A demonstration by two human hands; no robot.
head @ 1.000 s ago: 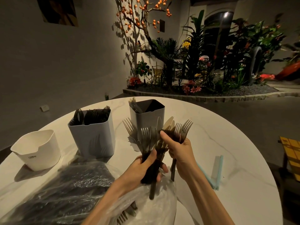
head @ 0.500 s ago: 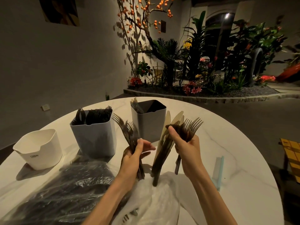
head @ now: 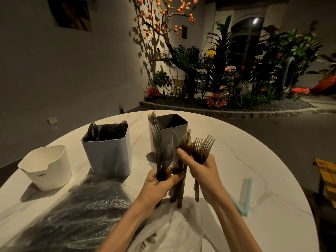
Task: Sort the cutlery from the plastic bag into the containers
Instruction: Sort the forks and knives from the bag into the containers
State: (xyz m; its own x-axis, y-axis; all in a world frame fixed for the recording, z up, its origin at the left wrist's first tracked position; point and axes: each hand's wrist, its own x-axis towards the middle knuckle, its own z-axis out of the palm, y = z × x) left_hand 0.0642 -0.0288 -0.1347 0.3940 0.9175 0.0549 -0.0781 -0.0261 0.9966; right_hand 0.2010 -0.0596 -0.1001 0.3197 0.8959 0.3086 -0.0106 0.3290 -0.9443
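My left hand [head: 160, 184] grips a few dark plastic forks [head: 161, 151], tines up, above the clear plastic bag [head: 101, 211] of dark cutlery. My right hand [head: 201, 170] grips a mixed bunch of forks and knives [head: 189, 148] beside it, thumb pressed on the bunch; the two bunches touch. Behind them stands a grey container [head: 180, 130] with several knives in its left corner. A light blue container [head: 109, 153] full of dark forks stands to the left. Further left is a low white container [head: 47, 168]; I see nothing inside it.
The round white marble table [head: 254, 160] drops off close on the right. A pale blue strip [head: 245, 195] lies on it right of my right arm. A yellow chair [head: 327, 175] stands at the right edge. A planter with plants lies beyond the table.
My two hands, apart half a second ago, have come together so the bunches touch. The left hand now holds its forks upright instead of leaning left.
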